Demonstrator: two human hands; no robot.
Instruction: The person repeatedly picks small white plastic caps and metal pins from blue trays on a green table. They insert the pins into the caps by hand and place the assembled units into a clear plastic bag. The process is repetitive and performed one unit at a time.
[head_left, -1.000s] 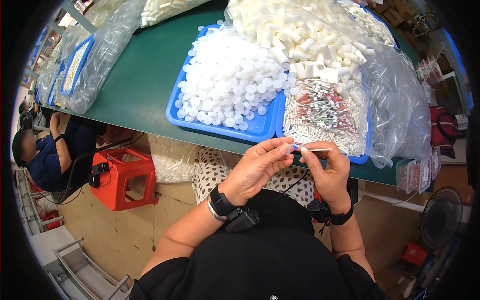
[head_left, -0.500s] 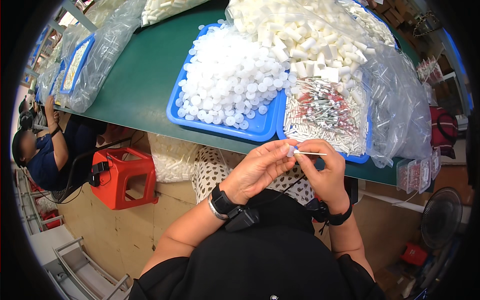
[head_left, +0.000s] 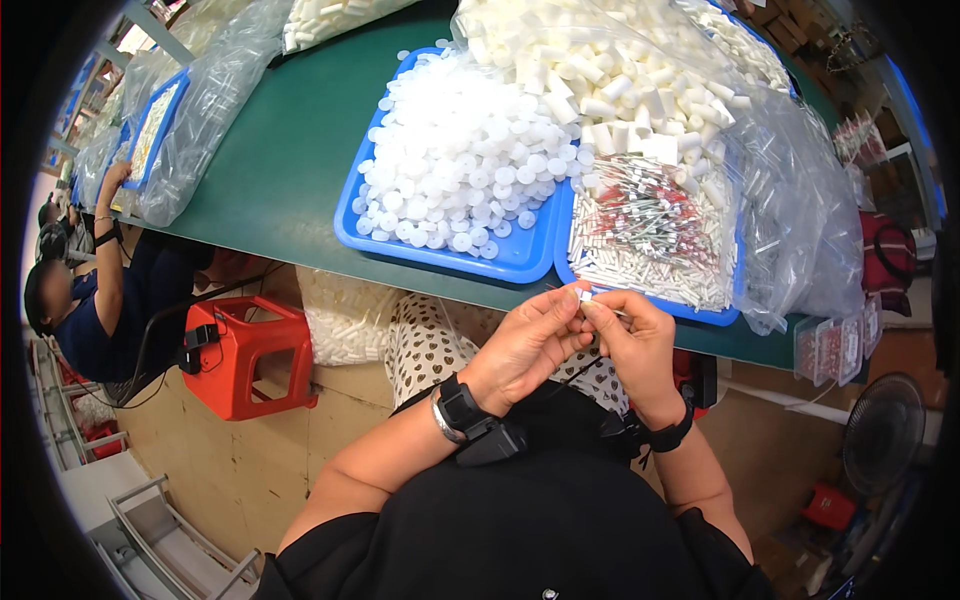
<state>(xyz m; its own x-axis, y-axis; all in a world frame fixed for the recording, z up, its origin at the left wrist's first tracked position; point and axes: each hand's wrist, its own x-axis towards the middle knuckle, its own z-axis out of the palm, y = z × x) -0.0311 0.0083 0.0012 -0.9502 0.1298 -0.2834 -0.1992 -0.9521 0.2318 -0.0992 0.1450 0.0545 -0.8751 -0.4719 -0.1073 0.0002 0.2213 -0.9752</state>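
Just in front of the table edge, my left hand (head_left: 530, 350) and my right hand (head_left: 637, 340) meet fingertip to fingertip. Between them they pinch a small white piece (head_left: 585, 296), mostly covered by fingers, so its exact shape is unclear. My left thumb and index finger press at its left side, and my right thumb and index finger at its right. Just beyond my hands is a blue tray (head_left: 557, 262) of short white rods (head_left: 690, 268), with a heap of red and dark wired parts (head_left: 650, 205) on top.
Translucent white discs (head_left: 455, 150) fill another blue tray (head_left: 345, 225). Behind lie cream foam cylinders (head_left: 620, 90) and clear plastic bags (head_left: 800, 230). A co-worker (head_left: 90, 310) sits at the far left, near a red stool (head_left: 245, 360). A fan (head_left: 884, 430) stands at right.
My hands have drawn closer together at the fingertips. The translucent disc and thin white stick seen earlier no longer show plainly. The co-worker's hand has moved up to a tray.
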